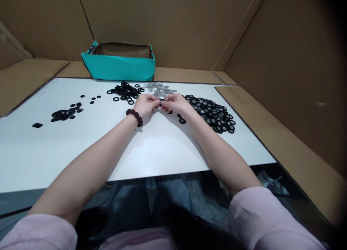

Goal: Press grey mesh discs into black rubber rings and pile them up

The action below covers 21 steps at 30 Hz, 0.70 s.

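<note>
Piece point(162, 100), small and black, sits between the fingertips of both hands, over the far half of the white table point(81, 159); the fingers hide too much to tell whether it is a ring or a disc. The left hand point(146, 105) has its grip pinched, thumb against fingers, on one side of it. The right hand point(175, 103) pinches the other side, its grip just as narrow (another dark bit point(170, 112) shows right under those fingers). A dark hair tie point(135, 117) circles the left wrist. Beyond the left hand lie loose black rings point(124, 90), with pale grey discs point(159, 89) just beside them. Beside the right forearm spreads a large heap of black rings with grey centres point(213, 114). Black discs point(63, 115) lie scattered farther left. Behind everything stands a turquoise box point(121, 68).
</note>
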Motion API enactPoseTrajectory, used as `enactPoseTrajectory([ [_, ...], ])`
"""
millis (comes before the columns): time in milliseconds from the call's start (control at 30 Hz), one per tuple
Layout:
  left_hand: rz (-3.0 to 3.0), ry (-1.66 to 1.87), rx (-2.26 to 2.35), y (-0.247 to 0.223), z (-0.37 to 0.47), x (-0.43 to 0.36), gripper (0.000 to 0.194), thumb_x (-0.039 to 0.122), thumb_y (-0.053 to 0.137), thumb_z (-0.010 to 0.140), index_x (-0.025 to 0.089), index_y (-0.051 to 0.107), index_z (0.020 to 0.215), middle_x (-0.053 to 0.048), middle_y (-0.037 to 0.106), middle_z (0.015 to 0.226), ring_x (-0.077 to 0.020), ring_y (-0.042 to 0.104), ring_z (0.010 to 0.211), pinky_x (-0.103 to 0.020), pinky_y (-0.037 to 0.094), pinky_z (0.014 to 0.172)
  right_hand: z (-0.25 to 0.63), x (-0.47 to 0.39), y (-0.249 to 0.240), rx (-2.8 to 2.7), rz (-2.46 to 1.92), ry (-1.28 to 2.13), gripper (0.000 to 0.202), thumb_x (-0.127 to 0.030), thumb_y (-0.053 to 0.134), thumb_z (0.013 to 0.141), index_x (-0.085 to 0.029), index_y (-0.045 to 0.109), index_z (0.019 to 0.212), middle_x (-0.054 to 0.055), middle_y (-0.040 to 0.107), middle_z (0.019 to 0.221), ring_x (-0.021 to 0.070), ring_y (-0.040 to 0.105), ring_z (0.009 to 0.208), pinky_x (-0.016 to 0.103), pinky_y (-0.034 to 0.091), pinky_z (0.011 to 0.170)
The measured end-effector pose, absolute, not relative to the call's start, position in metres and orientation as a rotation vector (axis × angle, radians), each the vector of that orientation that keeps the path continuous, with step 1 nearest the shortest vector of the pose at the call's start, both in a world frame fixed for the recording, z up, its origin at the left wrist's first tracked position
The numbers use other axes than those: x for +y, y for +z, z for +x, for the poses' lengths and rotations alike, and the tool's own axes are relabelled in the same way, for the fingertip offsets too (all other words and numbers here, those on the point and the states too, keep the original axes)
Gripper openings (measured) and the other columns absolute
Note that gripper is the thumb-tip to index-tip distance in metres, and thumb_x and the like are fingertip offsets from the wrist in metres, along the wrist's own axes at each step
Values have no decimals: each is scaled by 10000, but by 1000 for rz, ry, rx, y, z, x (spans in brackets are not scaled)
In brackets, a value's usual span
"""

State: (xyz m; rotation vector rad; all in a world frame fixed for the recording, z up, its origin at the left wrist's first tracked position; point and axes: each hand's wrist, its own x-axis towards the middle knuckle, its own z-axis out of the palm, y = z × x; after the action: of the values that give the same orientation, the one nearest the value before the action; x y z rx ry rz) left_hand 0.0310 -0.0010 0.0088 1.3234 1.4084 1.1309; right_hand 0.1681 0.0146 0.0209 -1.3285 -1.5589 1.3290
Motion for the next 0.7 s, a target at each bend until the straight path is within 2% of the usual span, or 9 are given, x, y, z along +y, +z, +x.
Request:
enactPoseTrajectory([
  [100, 1358, 1145, 1404, 8, 32, 0, 15, 146, 615, 699, 134, 614, 709, -31, 630, 644, -127, 568, 624, -278, 476, 657, 168, 15, 22, -1466, -1297, 1473, 213, -34, 584, 799, -125, 552, 608, 5, 608, 524, 71, 559, 472, 164, 476, 498],
  [267, 1589, 1217, 1419, 6, 34, 0, 140, 146, 536, 743, 144, 636, 840, -56, 674, 849, -153, 601, 793, -286, 473, 760, 167, 13, 26, -1331, -1275, 1590, 219, -31, 544, 832, -118, 530, 631, 22, 594, 555, 68, 562, 498, 169, 475, 522],
  [400, 1904, 1258, 1439, 5, 33, -5, 233, 127, 510, 753, 171, 610, 959, -66, 651, 986, -179, 576, 926, -319, 434, 863, 168, 11, 28, -1292, -1286, 1568, 207, -35, 555, 822, -129, 519, 642, 11, 566, 592, 77, 557, 524, 182, 452, 512],
  [567, 2230, 1181, 1476, 0, 32, -6, 319, 210, 643, 703, 169, 557, 1008, -92, 589, 1024, -259, 505, 1032, -419, 378, 936, 169, 13, 26, -1348, -1276, 1575, 256, -62, 578, 817, -141, 494, 589, -14, 499, 527, 70, 505, 508, 188, 452, 544],
  [700, 2342, 1113, 1477, -1, 33, -5, 245, 182, 598, 746, 173, 554, 987, -93, 562, 1013, -267, 486, 1038, -438, 359, 948, 169, 15, 24, -1369, -1254, 1608, 215, -47, 563, 815, -130, 525, 620, -3, 523, 529, 71, 521, 525, 171, 448, 527],
])
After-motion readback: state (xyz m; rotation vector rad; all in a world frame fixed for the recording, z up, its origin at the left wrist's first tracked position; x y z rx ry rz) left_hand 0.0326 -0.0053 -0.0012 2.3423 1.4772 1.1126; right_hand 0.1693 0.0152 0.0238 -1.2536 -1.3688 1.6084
